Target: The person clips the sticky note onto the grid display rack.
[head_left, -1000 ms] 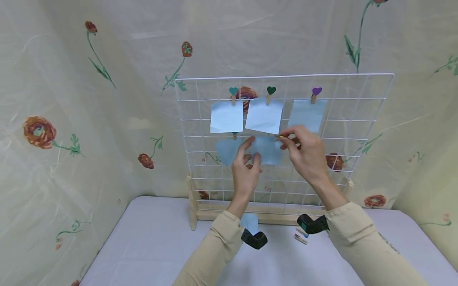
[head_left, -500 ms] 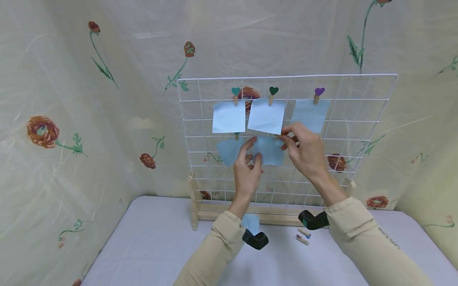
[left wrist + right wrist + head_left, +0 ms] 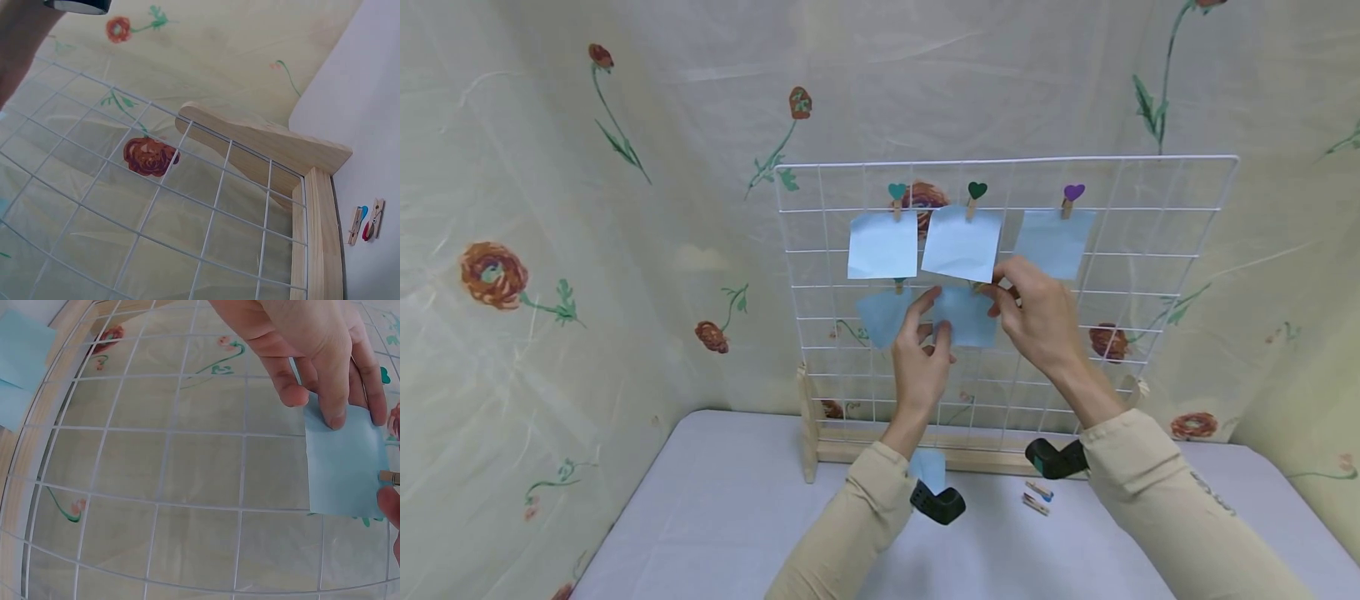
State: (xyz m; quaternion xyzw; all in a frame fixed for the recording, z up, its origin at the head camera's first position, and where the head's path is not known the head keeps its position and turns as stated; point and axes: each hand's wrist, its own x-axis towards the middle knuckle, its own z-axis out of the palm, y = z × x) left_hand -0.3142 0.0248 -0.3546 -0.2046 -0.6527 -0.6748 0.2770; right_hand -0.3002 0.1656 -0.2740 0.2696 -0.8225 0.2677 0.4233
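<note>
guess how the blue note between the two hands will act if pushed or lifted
The blue note is probably light and floppy, looking like a thin sheet. It might swivel if pushed, as the note above it hangs tilted from one clip. Pressing could dent it, with open wire grid behind.

A beige left sleeve (image 3: 850,533) shows at 6 o'clock in the head view, a beige right sleeve (image 3: 1187,517) with dark marks (image 3: 1213,493) at 4. Black, angular wrist units (image 3: 938,503) number 2; the right one bears a green patch (image 3: 1038,468).
</note>
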